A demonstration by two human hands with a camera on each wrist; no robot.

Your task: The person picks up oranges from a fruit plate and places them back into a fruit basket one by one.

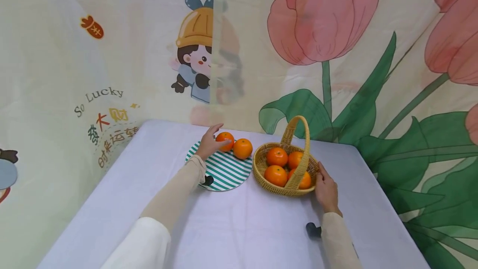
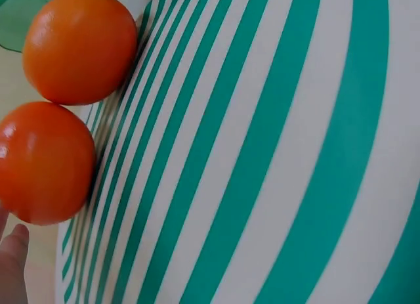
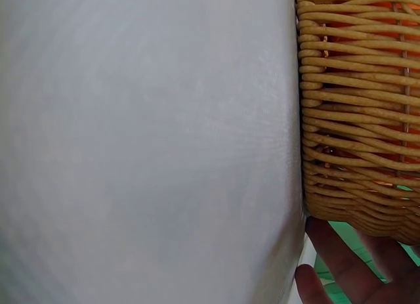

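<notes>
Two oranges sit side by side on a round green-and-white striped placemat (image 1: 228,171). My left hand (image 1: 209,144) is beside the left orange (image 1: 225,138), thumb and fingers spread around its near side; in the left wrist view a fingertip (image 2: 20,238) shows just below that orange (image 2: 46,163). The right orange (image 1: 242,148) touches or nearly touches it. A wicker basket (image 1: 274,188) with an arched handle stands right of the placemat, holding several oranges (image 1: 276,175). My right hand (image 1: 326,190) rests against the basket's right side, fingers extended along the wicker (image 3: 361,120).
A white cloth covers the table (image 1: 231,227). Behind it hangs a printed curtain (image 1: 149,45) with tulips and a cartoon figure. A black strap end (image 1: 313,230) shows at the right wrist, another (image 1: 208,180) at the left.
</notes>
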